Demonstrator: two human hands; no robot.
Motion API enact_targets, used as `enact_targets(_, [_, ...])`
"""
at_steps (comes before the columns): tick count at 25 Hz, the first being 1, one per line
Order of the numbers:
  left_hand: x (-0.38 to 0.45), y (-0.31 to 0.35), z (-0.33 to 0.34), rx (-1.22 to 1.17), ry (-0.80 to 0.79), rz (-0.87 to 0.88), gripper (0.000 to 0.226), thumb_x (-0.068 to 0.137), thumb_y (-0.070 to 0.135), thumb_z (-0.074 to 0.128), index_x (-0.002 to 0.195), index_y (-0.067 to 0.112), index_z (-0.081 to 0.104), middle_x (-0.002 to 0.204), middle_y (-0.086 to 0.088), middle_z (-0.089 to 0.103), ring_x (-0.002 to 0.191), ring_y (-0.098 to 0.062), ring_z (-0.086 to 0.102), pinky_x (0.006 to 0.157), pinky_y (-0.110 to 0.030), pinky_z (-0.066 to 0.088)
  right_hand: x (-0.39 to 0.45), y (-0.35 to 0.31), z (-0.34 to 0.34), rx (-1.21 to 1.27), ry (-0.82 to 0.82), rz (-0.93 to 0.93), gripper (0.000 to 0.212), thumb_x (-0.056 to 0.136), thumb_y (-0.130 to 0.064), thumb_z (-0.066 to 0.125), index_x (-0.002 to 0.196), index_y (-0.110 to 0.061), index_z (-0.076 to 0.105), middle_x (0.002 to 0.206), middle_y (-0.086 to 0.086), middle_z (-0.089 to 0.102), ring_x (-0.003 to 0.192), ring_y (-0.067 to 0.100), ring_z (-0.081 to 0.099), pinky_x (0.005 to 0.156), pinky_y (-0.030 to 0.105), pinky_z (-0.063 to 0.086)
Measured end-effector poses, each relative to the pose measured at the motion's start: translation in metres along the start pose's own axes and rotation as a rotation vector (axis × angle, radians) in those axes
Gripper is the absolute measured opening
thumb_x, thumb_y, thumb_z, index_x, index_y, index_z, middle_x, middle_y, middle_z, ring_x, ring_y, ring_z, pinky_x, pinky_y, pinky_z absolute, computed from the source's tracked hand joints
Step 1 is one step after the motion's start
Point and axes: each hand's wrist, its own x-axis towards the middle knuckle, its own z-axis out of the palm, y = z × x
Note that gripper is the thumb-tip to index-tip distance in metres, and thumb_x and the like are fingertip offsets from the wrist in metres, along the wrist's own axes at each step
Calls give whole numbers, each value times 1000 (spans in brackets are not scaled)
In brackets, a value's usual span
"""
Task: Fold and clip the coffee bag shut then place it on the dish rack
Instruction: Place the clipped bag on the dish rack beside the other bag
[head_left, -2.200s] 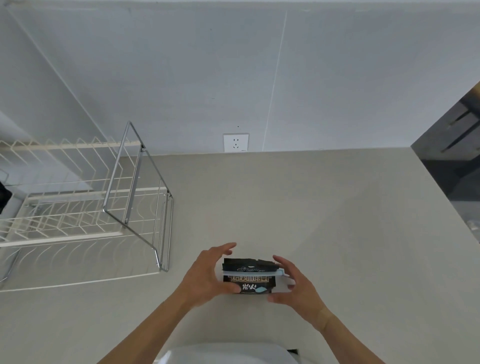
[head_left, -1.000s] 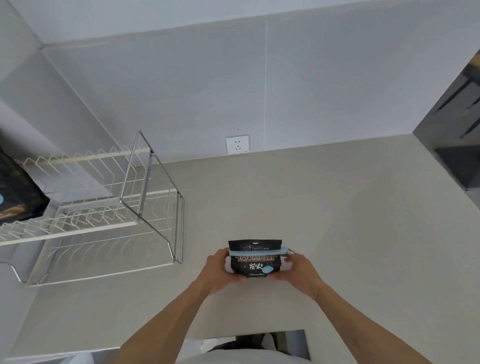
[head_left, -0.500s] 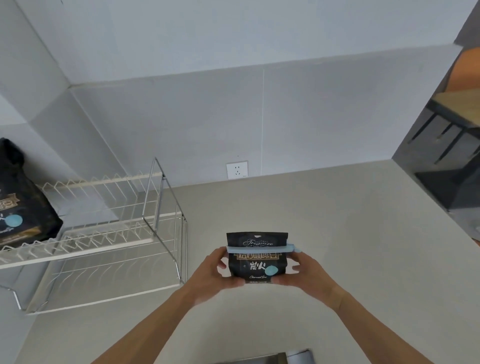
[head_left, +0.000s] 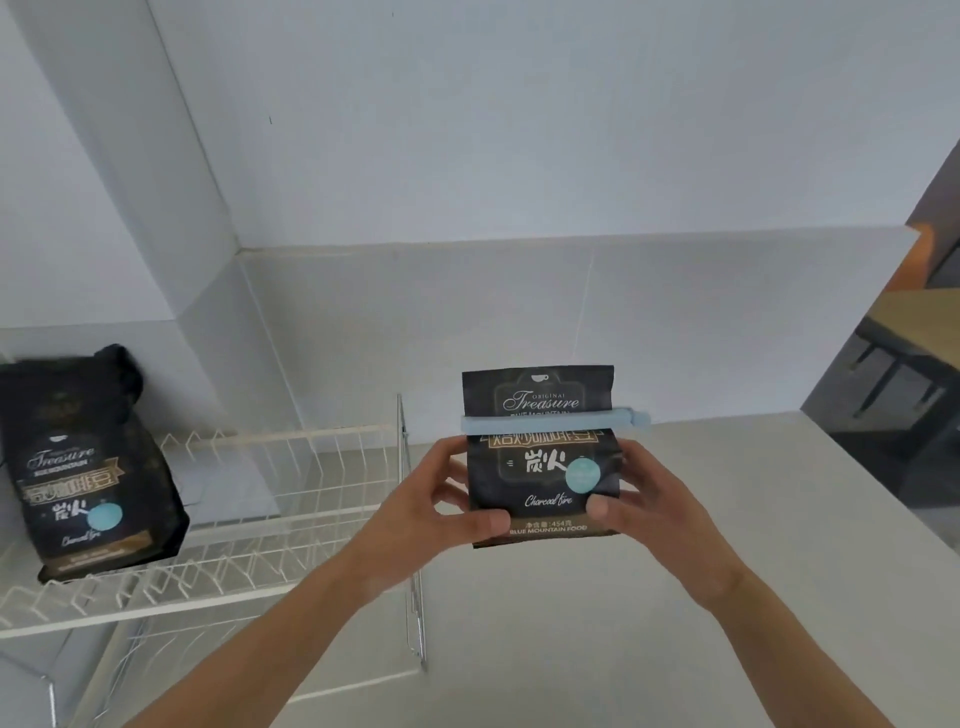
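A black coffee bag (head_left: 540, 457) is held upright in the air above the counter, its printed front facing me. A pale blue clip (head_left: 556, 422) runs across its folded top. My left hand (head_left: 431, 499) grips the bag's left edge and my right hand (head_left: 644, 499) grips its right edge, thumbs on the front. The white wire dish rack (head_left: 270, 519) stands to the left of the bag, its upper tier roughly level with my hands.
A second black coffee bag (head_left: 88, 467) stands on the rack's upper tier at far left. A chrome frame (head_left: 410, 545) forms the rack's right end, close to my left wrist. The beige counter (head_left: 597, 623) spreads below; a table and dark floor lie beyond its right edge.
Both hands have lifted the clipped bag off the counter and raised it. The view has tilted up and left, bringing the rack's upper tier and the second bag into sight.
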Motion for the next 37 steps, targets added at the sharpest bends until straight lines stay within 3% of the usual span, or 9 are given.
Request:
enact_targets(4, [-11,16,-48,-17,67,57,66,62,48,83,119,48,49,115,7,66,94,-10,65,67,-21,54,26,-38,40,21,-12,-82,57,63,-49,78,114,-30,60,114,-2,70,105,27,66,89,45,53])
enact_targets(12, [-56,-1,-190,129,190,49,71,65,32,86,122,47,48,119,12,65,110,-8,59,83,-43,56,85,-66,172,-36,-148,-107,55,66,-37,86,114,-35,59,110,-11,71,107,21,66,94,54,51])
enact_targets(16, [-75,-35,-247,226,252,-49,75,67,17,87,124,45,48,118,15,66,110,-4,60,88,-45,56,108,-51,241,-50,-184,-58,63,61,-28,89,115,-36,58,110,-11,71,108,13,65,93,44,53])
enact_targets(18, [-80,-56,-261,284,275,-107,74,64,16,89,119,44,49,113,16,68,106,-1,61,91,-42,55,117,-35,267,-88,-181,-24,66,57,-23,91,113,-33,57,110,-10,71,108,9,63,88,34,53])
enact_targets(22, [-82,-87,-262,465,254,-209,70,60,24,90,109,46,46,100,21,68,94,1,64,80,-24,55,124,3,287,-179,-216,65,68,54,-18,92,106,-38,53,110,-15,67,107,8,60,82,25,52])
enact_targets(28, [-76,-111,-243,627,224,-292,72,64,34,87,119,29,42,109,12,69,89,-7,68,85,-35,59,125,20,283,-392,-252,88,68,55,-28,90,92,-61,44,97,-33,59,91,-9,55,63,12,40])
enact_targets(30, [-76,-112,-241,625,223,-305,71,64,34,87,120,28,43,111,11,69,92,-7,67,86,-35,58,125,20,283,-394,-262,103,66,55,-29,90,93,-58,44,98,-31,59,97,-4,56,66,14,42])
enact_targets(34, [-84,-97,-253,635,180,-368,79,70,34,83,134,35,37,114,15,67,88,-7,67,78,-31,60,124,17,284,-374,-301,95,68,57,-46,86,112,-50,48,115,-22,62,107,5,55,90,32,51])
enact_targets(37, [-85,-70,-268,812,272,-241,71,73,48,76,132,50,37,110,25,61,92,-1,59,76,-27,55,124,15,285,-390,-290,99,70,57,-46,86,117,-40,51,120,-14,64,114,11,55,98,41,50])
